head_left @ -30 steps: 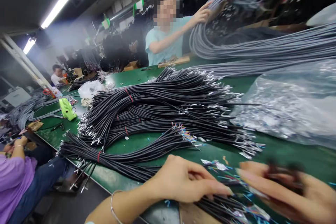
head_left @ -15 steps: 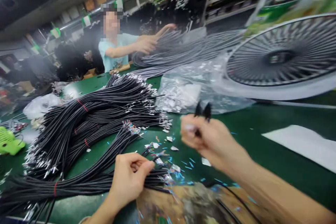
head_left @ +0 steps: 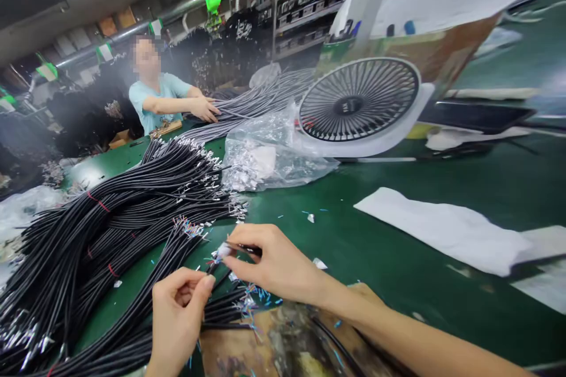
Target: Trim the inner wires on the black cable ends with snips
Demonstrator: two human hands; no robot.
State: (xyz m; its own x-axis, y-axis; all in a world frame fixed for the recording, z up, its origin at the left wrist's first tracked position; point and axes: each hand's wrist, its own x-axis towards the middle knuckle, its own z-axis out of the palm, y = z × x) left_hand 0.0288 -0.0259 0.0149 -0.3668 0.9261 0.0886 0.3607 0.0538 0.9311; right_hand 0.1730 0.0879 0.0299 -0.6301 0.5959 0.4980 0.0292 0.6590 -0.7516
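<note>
My left hand point(head_left: 179, 306) is closed in a pinch around a black cable point(head_left: 215, 266), close to its stripped end with fine coloured wires. Just right of it, my right hand point(head_left: 269, 259) is closed on a small dark two-pronged tool point(head_left: 246, 247), partly hidden by the fingers. Its thumb and forefinger meet at a whitish piece at the tip of that cable; whether they grip the piece I cannot tell. Below the hands lie more cut black cables point(head_left: 225, 309) with bare coloured ends, beside a worn brown board point(head_left: 234, 350).
Bundles of black cables point(head_left: 128, 194) with red ties fill the left. A clear plastic bag point(head_left: 283, 153), a round fan point(head_left: 354, 106) and white paper point(head_left: 442, 227) lie beyond. Blue wire scraps point(head_left: 260, 294) litter the green table point(head_left: 336, 206). Across it, a person point(head_left: 161, 97) handles grey cables.
My right hand has come left and down to the cable end at my left hand. The view has swung right, showing more of the fan and paper. The other person's hands have moved closer together.
</note>
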